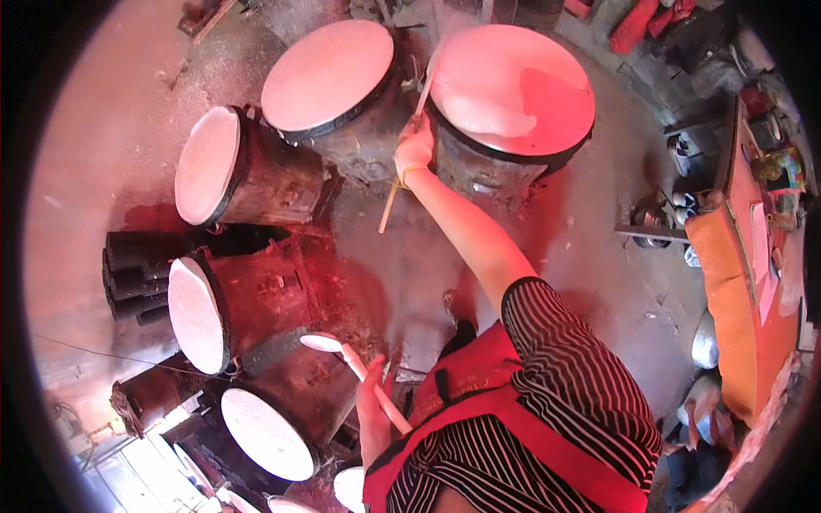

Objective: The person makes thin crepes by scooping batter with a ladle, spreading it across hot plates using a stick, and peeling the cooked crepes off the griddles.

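Note:
My right hand (pixel 415 147), with a yellow band at the wrist, is closed around a long wooden stick (pixel 389 208). The stick's pale upper end meets the near edge of a large round white surface (pixel 487 85), which tops a dark drum (pixel 487 162). A wet-looking darker patch shows on that surface. Lower down, my left hand (pixel 372 412) grips a pale-handled ladle (pixel 321 342) with an oval white head, held above a sooty drum (pixel 316 376). What the white layer is, I cannot tell.
Several more white-topped drums (pixel 205 167) curve round my left side. Dark pipe-like pieces (pixel 137 269) lie behind them. To the right stands a bench with an orange-brown side (pixel 723 291) and items on top. A thin cable (pixel 111 352) runs at far left.

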A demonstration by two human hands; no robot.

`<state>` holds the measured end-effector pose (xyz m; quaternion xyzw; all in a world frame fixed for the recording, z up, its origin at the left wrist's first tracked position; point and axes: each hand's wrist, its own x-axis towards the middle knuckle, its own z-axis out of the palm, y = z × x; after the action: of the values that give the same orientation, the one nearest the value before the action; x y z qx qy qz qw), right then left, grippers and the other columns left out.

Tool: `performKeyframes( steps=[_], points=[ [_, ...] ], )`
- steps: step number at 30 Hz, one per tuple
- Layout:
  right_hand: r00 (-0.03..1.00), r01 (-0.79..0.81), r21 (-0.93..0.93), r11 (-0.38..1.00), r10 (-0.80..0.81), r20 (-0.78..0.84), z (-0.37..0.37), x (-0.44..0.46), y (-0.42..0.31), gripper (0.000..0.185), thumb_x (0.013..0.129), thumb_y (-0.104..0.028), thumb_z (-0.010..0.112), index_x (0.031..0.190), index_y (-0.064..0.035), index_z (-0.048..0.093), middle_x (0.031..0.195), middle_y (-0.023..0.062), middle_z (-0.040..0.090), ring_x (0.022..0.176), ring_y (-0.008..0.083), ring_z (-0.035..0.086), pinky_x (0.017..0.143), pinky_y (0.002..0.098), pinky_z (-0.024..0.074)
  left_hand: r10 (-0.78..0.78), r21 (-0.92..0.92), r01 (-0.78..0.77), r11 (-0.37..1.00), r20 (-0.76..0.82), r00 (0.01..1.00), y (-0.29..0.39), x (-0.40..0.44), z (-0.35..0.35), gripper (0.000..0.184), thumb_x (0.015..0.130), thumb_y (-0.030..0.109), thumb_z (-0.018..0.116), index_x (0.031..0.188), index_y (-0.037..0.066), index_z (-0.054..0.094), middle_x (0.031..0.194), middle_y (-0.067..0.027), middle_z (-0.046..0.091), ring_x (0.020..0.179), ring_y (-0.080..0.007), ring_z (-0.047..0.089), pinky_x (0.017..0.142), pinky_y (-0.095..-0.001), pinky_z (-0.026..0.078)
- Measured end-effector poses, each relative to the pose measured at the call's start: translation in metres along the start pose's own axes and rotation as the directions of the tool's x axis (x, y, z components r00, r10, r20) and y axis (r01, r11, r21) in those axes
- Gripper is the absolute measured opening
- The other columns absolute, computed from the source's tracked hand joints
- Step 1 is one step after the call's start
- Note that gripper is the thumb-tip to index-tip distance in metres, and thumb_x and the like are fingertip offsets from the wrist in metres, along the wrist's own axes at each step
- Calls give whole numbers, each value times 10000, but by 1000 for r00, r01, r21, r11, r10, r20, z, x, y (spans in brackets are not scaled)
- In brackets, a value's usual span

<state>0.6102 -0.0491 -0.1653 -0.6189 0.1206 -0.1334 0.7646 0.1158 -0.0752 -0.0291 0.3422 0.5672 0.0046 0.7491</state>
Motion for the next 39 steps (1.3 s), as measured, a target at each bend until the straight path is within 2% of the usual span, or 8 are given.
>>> performKeyframes(
  steps=[2, 6, 8, 16, 24, 28, 36, 39],
  points=[
    [984, 164, -5, 986, -164, -67, -23, -29, 0, 212, 981, -188, 464, 1127, -87, 580, 694, -49, 425, 551, 96, 403, 505, 254, 360, -9, -13, 9, 1000, -15, 1000, -2, 4, -14, 385, 885, 175, 618, 1251, 63, 580, 1268, 2, 570, 1215, -109, 475, 1019, -286, 370],
    [851, -517, 264, 814, 457, 259, -137, -85, -41, 439, 962, -116, 457, 1396, -179, 438, 756, -5, 531, 552, 127, 514, 478, 301, 451, 45, -14, -44, 999, 107, 993, 6, -2, -10, 383, 894, 195, 605, 1255, 71, 584, 1291, 12, 562, 1269, -97, 434, 1035, -284, 344],
    [878, -468, -86, 880, 474, 71, -180, -87, -56, 459, 993, -194, 454, 1439, -281, 391, 672, -40, 461, 433, 83, 413, 339, 266, 330, -19, 58, 15, 998, 75, 997, 8, 15, -8, 394, 903, 205, 591, 1276, 81, 571, 1307, 14, 555, 1294, -88, 411, 1036, -277, 332],
    [954, -272, 73, 959, 260, 148, -235, -12, -110, 343, 996, -421, 491, 1302, -269, 520, 639, -50, 421, 453, 86, 389, 380, 268, 312, -26, 190, -7, 982, 171, 985, 3, 11, 35, 368, 909, 224, 603, 1259, 110, 590, 1284, 54, 551, 1246, -70, 419, 1035, -278, 307],
    [703, -565, -325, 758, 649, 292, -364, 28, -173, 394, 976, -405, 520, 1366, -346, 499, 615, -49, 433, 447, 79, 367, 389, 257, 295, 19, 248, -79, 966, 237, 971, -15, -5, 124, 372, 904, 233, 607, 1250, 97, 596, 1281, 18, 540, 1241, -94, 419, 1043, -308, 290],
    [677, -673, -50, 738, 642, 359, -352, 66, -187, 402, 957, -340, 530, 1350, -381, 458, 656, -48, 464, 433, 88, 350, 383, 242, 265, 27, 278, -98, 956, 247, 969, -26, -10, 171, 367, 907, 228, 601, 1245, 87, 593, 1287, 7, 538, 1264, -120, 410, 1064, -320, 264],
    [422, -713, -322, 623, 748, 513, -454, 128, -198, 456, 989, -323, 522, 1419, -184, 460, 672, -44, 501, 471, 78, 375, 431, 229, 285, 59, 235, -119, 965, 245, 968, -36, -35, 266, 307, 921, 176, 581, 1205, 63, 604, 877, 26, 514, 747, -76, 491, 666, -232, 445],
    [625, -531, -272, 803, 588, 514, -449, 146, -214, 414, 1007, -316, 472, 1402, -193, 474, 656, -41, 469, 462, 66, 354, 422, 232, 277, 73, 196, -130, 972, 274, 959, -39, -41, 292, 301, 926, 161, 591, 1203, 42, 588, 823, 18, 521, 644, -77, 477, 592, -219, 421]
  ],
)
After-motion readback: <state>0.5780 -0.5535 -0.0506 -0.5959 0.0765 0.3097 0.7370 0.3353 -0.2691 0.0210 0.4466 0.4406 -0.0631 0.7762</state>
